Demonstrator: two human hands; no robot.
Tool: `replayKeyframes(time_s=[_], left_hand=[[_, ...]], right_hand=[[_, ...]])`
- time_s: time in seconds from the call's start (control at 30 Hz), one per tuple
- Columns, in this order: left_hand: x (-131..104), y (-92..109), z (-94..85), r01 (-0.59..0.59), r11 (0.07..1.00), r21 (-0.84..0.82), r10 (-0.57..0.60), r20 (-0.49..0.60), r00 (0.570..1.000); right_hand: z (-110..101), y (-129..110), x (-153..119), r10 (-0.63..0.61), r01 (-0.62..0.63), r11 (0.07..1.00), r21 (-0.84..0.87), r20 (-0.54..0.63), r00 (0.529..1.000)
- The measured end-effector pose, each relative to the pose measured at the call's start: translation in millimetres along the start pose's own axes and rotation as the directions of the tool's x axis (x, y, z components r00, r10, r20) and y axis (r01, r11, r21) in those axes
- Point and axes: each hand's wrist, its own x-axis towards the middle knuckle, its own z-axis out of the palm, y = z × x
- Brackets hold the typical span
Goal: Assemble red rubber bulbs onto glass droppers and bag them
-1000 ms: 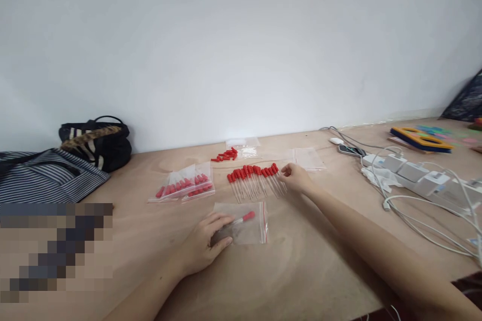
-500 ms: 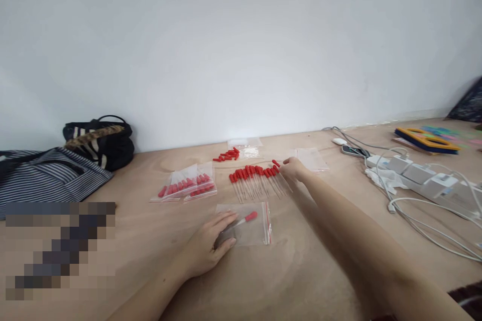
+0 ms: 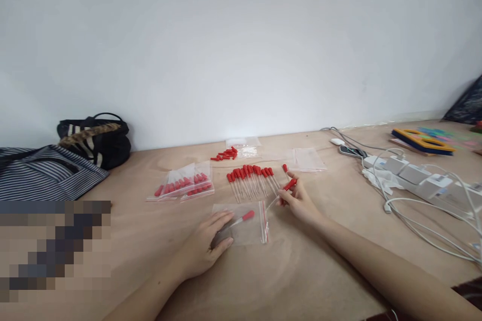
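Note:
My left hand (image 3: 211, 241) lies with thumb and fingers apart on the left end of a clear zip bag (image 3: 252, 233). Inside that bag is one dropper with a red bulb (image 3: 248, 215). Right of the bag, my right hand (image 3: 297, 203) pinches another red-bulbed dropper (image 3: 289, 184), its thin glass tip pointing down-left to the bag's red-striped edge. Behind the bag lies a row of droppers (image 3: 248, 173), tips toward me. A single dropper (image 3: 285, 167) lies just beyond my right fingers. Filled bags (image 3: 181, 185) with red bulbs overlap on the left.
Loose red bulbs (image 3: 225, 154) lie beside a bag of glass tubes (image 3: 248, 150) near the wall. Flat bags (image 3: 309, 159) are stacked behind my right hand. White chargers (image 3: 414, 175) and cables are on the right; a striped bag (image 3: 56, 175) and black bag (image 3: 113, 145) at left.
My right hand has drawn back toward me from the dropper row and now holds a dropper near the bag's edge. My left hand stays on the bag.

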Motion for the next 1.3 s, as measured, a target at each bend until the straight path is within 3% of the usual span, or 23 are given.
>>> replayKeyframes(time_s=[0.17, 0.27, 0.43, 0.63, 0.77, 0.87, 0.97, 1.07, 1.13, 1.2, 1.3], left_hand=[[0, 1, 0.8, -0.012, 1.000, -0.011, 0.011, -0.041, 0.999], [0, 1, 0.6, -0.004, 1.000, -0.005, 0.004, -0.038, 0.999], [1, 1, 1.1, 0.012, 1.000, 0.013, -0.011, -0.031, 0.999], [0, 0, 2.1, 0.007, 1.000, 0.024, -0.007, -0.029, 1.000], [0, -1, 2.8, 0.009, 1.000, 0.005, -0.009, -0.051, 0.999], [1, 0, 2.5, 0.004, 1.000, -0.005, -0.005, -0.050, 0.999], [1, 2, 1.5, -0.001, 1.000, -0.011, 0.000, -0.041, 0.999], [1, 3, 0.9, -0.015, 0.999, -0.028, 0.014, -0.062, 0.998], [1, 3, 0.8, -0.018, 0.999, -0.042, 0.015, -0.075, 0.997], [1, 4, 0.9, -0.013, 0.999, -0.050, 0.009, -0.078, 0.997], [2, 4, 0.7, -0.002, 0.998, -0.055, -0.002, -0.075, 0.997]], right_hand=[[12, 9, -8, 0.067, -0.082, 0.993, 0.084, 0.162, 0.985], [14, 12, -12, 0.074, -0.076, 0.997, -0.001, 0.240, 0.968], [10, 12, -13, -0.017, 0.094, 0.961, -0.262, 0.281, 0.960], [16, 8, -15, -0.095, 0.240, 0.868, -0.435, 0.330, 0.939], [21, 7, -13, -0.125, 0.345, 0.822, -0.454, 0.447, 0.886], [23, 9, -8, -0.097, 0.332, 0.849, -0.411, 0.497, 0.862], [26, 12, -2, -0.029, 0.224, 0.907, -0.355, 0.479, 0.877], [32, 14, -2, 0.003, 0.139, 0.927, -0.349, 0.377, 0.926], [34, 12, -4, -0.026, 0.165, 0.905, -0.392, 0.337, 0.941], [32, 7, -2, -0.031, 0.203, 0.880, -0.430, 0.374, 0.927], [17, -6, 17, 0.022, 0.173, 0.815, -0.552, 0.328, 0.945]])
